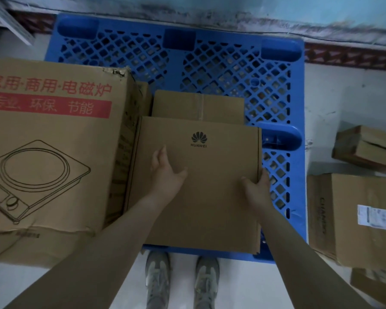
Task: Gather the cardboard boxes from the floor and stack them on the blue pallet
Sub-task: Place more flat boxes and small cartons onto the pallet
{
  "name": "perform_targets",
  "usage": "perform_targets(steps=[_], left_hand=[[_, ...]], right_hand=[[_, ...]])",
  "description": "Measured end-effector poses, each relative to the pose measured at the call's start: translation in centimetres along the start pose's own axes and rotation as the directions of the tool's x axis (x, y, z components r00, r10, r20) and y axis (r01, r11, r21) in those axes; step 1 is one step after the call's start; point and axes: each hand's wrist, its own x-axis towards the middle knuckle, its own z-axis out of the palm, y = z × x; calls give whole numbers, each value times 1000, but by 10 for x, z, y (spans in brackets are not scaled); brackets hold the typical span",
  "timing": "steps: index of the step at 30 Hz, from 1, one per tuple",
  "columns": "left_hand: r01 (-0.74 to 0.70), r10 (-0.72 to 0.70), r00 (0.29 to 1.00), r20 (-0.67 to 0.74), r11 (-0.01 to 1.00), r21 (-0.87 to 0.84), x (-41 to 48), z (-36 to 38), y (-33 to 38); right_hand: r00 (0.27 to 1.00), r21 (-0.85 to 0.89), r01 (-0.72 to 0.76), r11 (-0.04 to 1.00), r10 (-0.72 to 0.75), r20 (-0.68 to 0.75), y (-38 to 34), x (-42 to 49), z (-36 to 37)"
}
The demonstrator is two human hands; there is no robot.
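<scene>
Boxes were partly gathered at this point. On the blue pallet (221, 63) stood a large box printed with a cooker drawing (49, 152), along the left side, and a smaller taped box (198, 105) sat just beside it toward the middle. A flat box with a black logo (198, 186) lay at the pallet's near edge, its far end overlapping the taped box; whether it had fully settled could not be told. Much of the pallet's grid was bare on the far and right sides.

Still on the floor to the right were a labelled box (354, 217), a small box (368, 146) beyond it, and another (374, 286) at the lower corner, so I judged the job less than half finished.

Both arms reached forward and down over the flat box. The left hand (165, 172) rested palm-down on its top, fingers spread and loose, gripping nothing. The right hand (256, 186) curled over the box's right edge, thumb on top and fingers wrapped down the side, holding it there. The person's shoes (181, 282) stood just short of the pallet.
</scene>
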Motion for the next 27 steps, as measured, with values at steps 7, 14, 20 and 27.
perform_targets(steps=[7,14,20,27], left_hand=[[-84,81,996,-28,991,-105,-20,-24,55],[-265,278,960,18,929,-258,-71,-44,164],[-466,511,858,54,818,-336,-169,-59,278],[-641,749,635,191,648,-411,-322,-31,390]], right_hand=[[990,138,139,981,-138,-13,-35,-23,-12],[959,353,282,892,-260,-110,-109,-81,-78],[880,438,466,769,-354,-317,-168,-178,-205],[773,424,577,698,-300,-559,-150,-305,-370]])
